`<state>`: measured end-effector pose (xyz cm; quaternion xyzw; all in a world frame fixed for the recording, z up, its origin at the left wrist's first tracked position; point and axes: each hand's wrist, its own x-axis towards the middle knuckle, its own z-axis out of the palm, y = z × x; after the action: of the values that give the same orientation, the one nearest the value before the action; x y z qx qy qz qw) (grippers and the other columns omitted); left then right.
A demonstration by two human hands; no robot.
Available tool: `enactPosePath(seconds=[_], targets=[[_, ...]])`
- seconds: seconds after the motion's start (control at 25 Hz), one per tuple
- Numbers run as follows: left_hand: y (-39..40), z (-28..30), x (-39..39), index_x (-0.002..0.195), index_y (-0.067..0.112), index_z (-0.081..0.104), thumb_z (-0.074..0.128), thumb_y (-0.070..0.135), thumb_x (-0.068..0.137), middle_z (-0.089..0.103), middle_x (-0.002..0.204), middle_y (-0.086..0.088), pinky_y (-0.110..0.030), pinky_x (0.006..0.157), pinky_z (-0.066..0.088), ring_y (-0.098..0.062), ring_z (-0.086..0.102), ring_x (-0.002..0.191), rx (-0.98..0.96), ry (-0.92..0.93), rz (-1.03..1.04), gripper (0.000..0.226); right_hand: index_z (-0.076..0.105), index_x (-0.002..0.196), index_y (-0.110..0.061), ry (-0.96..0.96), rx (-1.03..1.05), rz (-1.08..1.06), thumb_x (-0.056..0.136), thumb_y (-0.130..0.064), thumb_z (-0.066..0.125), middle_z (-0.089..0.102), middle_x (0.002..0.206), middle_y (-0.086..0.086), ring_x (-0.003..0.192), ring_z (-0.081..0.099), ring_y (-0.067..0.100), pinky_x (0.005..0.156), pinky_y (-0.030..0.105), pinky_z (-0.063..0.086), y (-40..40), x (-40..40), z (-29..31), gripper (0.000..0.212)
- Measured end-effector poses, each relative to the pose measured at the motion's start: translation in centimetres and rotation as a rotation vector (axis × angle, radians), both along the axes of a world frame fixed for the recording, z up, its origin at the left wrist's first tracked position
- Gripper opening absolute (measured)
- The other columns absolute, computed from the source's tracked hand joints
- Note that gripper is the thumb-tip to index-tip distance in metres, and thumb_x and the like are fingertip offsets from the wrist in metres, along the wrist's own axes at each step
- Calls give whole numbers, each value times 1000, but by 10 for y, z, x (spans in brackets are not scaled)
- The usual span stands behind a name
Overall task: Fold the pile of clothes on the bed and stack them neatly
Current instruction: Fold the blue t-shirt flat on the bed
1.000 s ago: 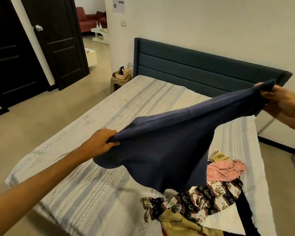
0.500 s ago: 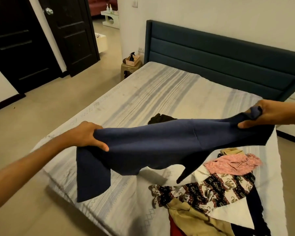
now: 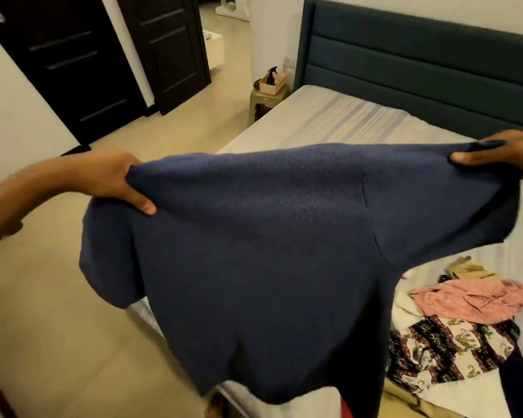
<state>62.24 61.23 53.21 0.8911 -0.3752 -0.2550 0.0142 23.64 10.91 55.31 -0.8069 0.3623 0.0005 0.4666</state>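
Navy shirt [image 3: 269, 267] held up in the air over the near edge of the bed [image 3: 344, 122], spread wide between both hands, body hanging down, short sleeves drooping at each side. Left hand [image 3: 109, 176] grips the left shoulder, fingers curled round bunched cloth, thumb on front. Right hand [image 3: 507, 152] pinches the right shoulder at the frame edge, thumb on top of the fabric. Rest of the pile lies on the bed to the right, under and beside the shirt: pink garment [image 3: 471, 300], patterned black-and-cream cloth [image 3: 453, 348], tan piece [image 3: 468, 268]. Dark headboard [image 3: 420, 64] behind. Stool with a small basket [image 3: 272, 79] next to the bed's far corner.
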Motion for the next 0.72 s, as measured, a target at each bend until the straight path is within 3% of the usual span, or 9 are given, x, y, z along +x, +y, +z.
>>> enactPosePath(seconds=[0.08,0.16,0.28,0.36,0.44,0.52,0.6,0.68,0.72], targets=[[-28,-39,43,98,25,73,91,56,69,75,89,-1,-39,77,52,-22,66,80,0,-165,-6,46,79,107,-10,83,-17,1,90,-35,75,80,103,9,94,76,21,87,36,57,13,57,-36,31],[-53,-104,86,110,13,71,89,37,81,73,98,-15,-42,79,49,-32,61,84,-76,-312,10,41,75,115,-8,89,-86,-49,92,-41,76,78,107,8,97,73,21,89,37,54,10,112,-95,41],[-74,-235,129,131,11,56,78,14,84,57,125,-24,-57,93,49,-44,53,114,-265,-358,246,52,65,130,-5,100,-272,-250,89,-48,72,69,114,13,114,64,32,92,38,48,-2,187,-234,60],[-67,-339,117,139,12,46,76,25,85,47,136,-24,-59,97,45,-47,43,127,-312,-248,430,63,36,154,-7,178,-426,-346,91,-49,68,53,143,22,135,48,42,105,52,41,27,213,-329,82],[-34,-447,70,139,8,46,72,45,85,47,135,-26,-60,98,42,-49,43,126,-277,-62,514,71,17,161,-9,297,-388,-323,95,-44,69,39,155,26,140,41,46,108,58,39,80,203,-434,92],[25,-534,1,139,5,49,77,51,83,49,135,-27,-60,102,39,-51,44,127,-215,101,609,77,24,159,-7,431,-115,-158,92,-42,75,44,149,26,136,46,46,105,49,42,149,152,-533,91],[87,-610,-51,143,6,47,78,66,74,49,141,-25,-59,108,38,-49,43,132,-100,213,804,96,37,154,-8,643,148,-84,83,-55,81,48,148,18,138,47,39,108,40,42,215,98,-620,97],[128,-653,-89,150,12,37,75,80,71,51,144,-20,-57,109,42,-44,50,131,-100,388,1038,111,37,153,-6,747,116,-71,80,-62,80,43,149,18,140,42,41,115,44,35,271,61,-673,102],[140,-667,-104,151,17,31,77,73,75,55,141,-16,-55,108,46,-40,56,127,-148,501,1140,106,37,152,-1,771,10,-112,84,-51,79,42,145,24,136,41,45,113,48,34,288,53,-687,95]])
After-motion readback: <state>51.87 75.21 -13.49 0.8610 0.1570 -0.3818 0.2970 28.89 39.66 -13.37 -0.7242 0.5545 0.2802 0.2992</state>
